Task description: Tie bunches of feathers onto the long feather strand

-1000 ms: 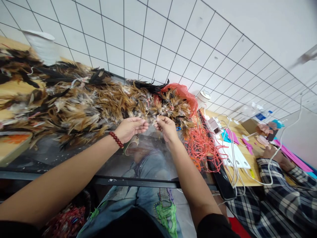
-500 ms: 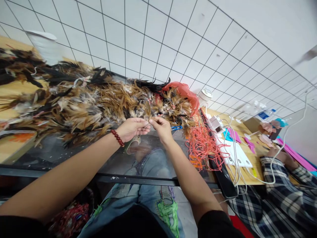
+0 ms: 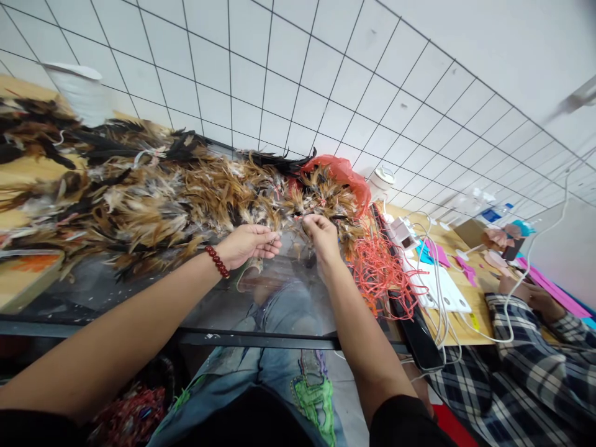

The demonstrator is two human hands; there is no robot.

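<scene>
My left hand (image 3: 254, 242), with a dark red bead bracelet (image 3: 217, 261) at the wrist, is closed, thumb against forefinger. A small brown feather (image 3: 275, 218) stands up at its fingertips and looks pinched there. A hand's width to the right, my right hand (image 3: 322, 237) is also closed in a pinch; whatever is between its fingertips is too small to make out. Both hands are over the dark glossy tabletop (image 3: 195, 298), at the front edge of a long heap of brown, cream and black feathers (image 3: 177, 198), some tied in bunches.
A tangle of orange-red string (image 3: 382, 267) lies right of my right arm, beside a black phone-like object (image 3: 421, 341) and white cables (image 3: 442, 298). A red plastic bag (image 3: 347, 174) and a white-lidded jar (image 3: 382, 180) stand behind. At far right is a co-worker's plaid sleeve (image 3: 516, 329).
My hands have come apart from where their fingertips met. The right hand has moved right and slightly up; the left has barely moved.
</scene>
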